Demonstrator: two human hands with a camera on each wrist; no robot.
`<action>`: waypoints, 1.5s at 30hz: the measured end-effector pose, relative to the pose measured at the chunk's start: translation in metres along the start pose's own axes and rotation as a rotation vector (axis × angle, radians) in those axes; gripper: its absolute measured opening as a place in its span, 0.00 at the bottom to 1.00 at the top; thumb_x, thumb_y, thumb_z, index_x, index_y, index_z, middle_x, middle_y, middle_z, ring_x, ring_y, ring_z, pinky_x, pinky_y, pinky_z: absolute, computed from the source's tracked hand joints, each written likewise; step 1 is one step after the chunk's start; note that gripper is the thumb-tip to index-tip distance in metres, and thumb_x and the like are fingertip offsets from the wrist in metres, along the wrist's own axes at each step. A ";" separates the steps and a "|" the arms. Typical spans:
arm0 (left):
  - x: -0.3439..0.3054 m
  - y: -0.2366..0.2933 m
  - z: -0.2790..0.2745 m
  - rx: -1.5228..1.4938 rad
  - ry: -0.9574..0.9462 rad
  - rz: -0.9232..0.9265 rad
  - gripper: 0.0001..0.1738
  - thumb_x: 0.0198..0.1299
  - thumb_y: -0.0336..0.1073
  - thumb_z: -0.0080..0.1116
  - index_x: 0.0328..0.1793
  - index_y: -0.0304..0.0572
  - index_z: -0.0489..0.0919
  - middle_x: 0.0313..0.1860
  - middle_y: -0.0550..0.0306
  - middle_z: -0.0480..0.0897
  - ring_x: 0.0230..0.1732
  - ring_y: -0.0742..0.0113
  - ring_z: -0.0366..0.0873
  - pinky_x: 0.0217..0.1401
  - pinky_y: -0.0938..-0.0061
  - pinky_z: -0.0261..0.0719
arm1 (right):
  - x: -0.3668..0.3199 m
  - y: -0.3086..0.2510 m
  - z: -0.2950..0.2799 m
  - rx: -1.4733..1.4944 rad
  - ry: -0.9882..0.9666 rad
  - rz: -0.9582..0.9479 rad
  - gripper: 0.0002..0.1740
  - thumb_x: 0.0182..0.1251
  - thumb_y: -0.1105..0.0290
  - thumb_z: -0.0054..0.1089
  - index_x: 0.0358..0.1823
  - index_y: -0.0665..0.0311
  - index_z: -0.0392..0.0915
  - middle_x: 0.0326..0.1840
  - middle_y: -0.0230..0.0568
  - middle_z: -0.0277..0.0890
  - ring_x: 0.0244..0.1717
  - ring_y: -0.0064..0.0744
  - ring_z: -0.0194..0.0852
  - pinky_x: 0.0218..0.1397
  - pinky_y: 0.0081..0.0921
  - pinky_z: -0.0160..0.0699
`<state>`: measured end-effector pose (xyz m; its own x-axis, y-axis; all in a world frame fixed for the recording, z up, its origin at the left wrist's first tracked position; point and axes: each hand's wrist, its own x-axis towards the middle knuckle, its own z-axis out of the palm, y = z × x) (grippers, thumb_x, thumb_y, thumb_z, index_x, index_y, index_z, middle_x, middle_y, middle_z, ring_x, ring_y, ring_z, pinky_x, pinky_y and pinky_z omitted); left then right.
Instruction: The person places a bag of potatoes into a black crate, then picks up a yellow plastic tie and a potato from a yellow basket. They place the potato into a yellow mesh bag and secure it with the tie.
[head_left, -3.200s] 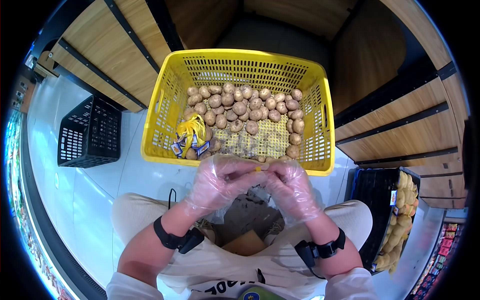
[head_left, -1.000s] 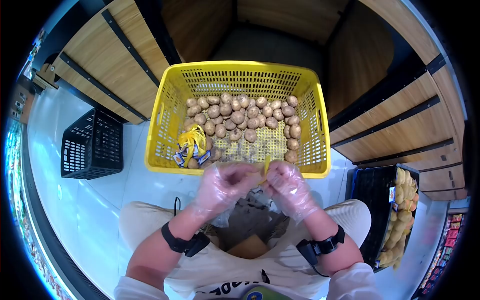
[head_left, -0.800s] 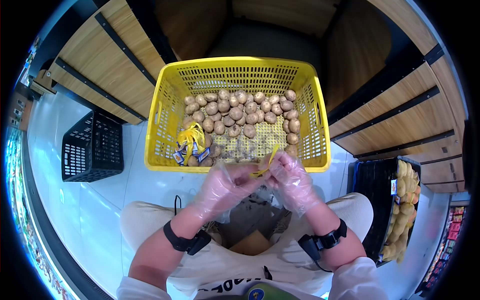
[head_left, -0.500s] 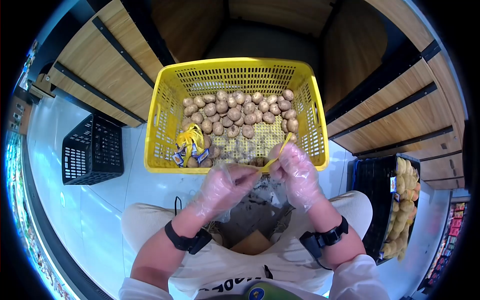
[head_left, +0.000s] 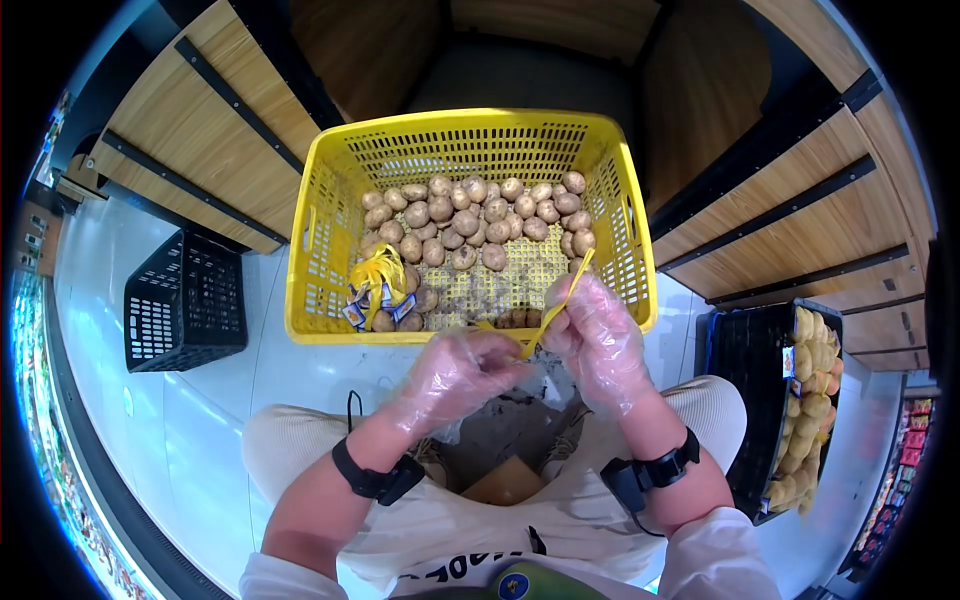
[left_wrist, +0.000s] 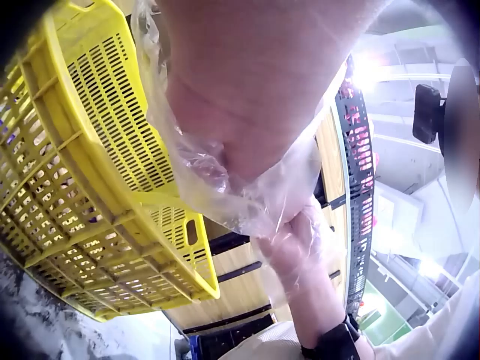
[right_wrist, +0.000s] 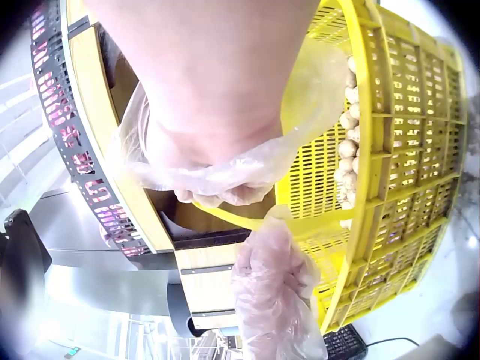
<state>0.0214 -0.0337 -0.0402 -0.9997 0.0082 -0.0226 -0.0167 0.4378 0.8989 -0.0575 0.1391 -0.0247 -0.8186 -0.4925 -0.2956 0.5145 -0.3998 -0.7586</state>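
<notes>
Both hands wear clear plastic gloves and meet over the near rim of a yellow crate [head_left: 470,118]. A narrow yellow strip [head_left: 556,312] runs slantwise between them. The left hand [head_left: 452,376] pinches its lower part with thumb and fingers. Higher up, the right hand [head_left: 600,345] grips the strip, whose free end sticks up past the fingers. In the right wrist view the strip [right_wrist: 234,217] spans from one hand to the other. Brown potatoes [head_left: 466,222] lie in the crate, mostly toward its far side. A bundle of yellow strips [head_left: 380,270] with blue-and-white labels sits at its near left.
A black plastic crate [head_left: 185,300] stands on the pale floor to the left. At the right, a black crate [head_left: 742,400] has bagged potatoes [head_left: 805,410] along its side. Wood panels [head_left: 790,235] flank the yellow crate. The person's knees bracket the space below the hands.
The right hand has moved up and right, away from the left. More of the yellow strip shows between them; at first only a small yellow bit showed at the fingertips.
</notes>
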 end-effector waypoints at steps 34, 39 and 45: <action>0.001 -0.001 -0.010 -0.035 0.107 0.138 0.14 0.54 0.38 0.74 0.30 0.37 0.81 0.21 0.59 0.77 0.22 0.73 0.70 0.25 0.74 0.69 | 0.008 0.015 -0.013 -0.513 -0.205 0.058 0.11 0.63 0.81 0.66 0.46 0.66 0.78 0.40 0.31 0.80 0.39 0.18 0.78 0.46 0.19 0.80; 0.002 0.002 -0.011 -0.152 0.072 -0.054 0.13 0.55 0.36 0.74 0.28 0.36 0.80 0.20 0.60 0.77 0.22 0.76 0.68 0.25 0.76 0.68 | 0.008 0.016 -0.012 -0.459 -0.144 -0.124 0.11 0.61 0.83 0.67 0.40 0.63 0.76 0.35 0.26 0.77 0.36 0.14 0.74 0.40 0.17 0.76; 0.002 0.005 -0.011 -0.180 0.102 -0.041 0.12 0.54 0.33 0.73 0.29 0.36 0.80 0.21 0.63 0.76 0.22 0.77 0.69 0.25 0.77 0.67 | 0.007 0.015 -0.016 -0.434 -0.055 -0.153 0.09 0.64 0.79 0.66 0.40 0.62 0.74 0.35 0.23 0.73 0.36 0.12 0.70 0.43 0.16 0.74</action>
<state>0.0188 -0.0415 -0.0308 -0.9945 -0.1015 -0.0245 -0.0511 0.2685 0.9619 -0.0598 0.1417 -0.0473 -0.8559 -0.4981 -0.1391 0.2249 -0.1164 -0.9674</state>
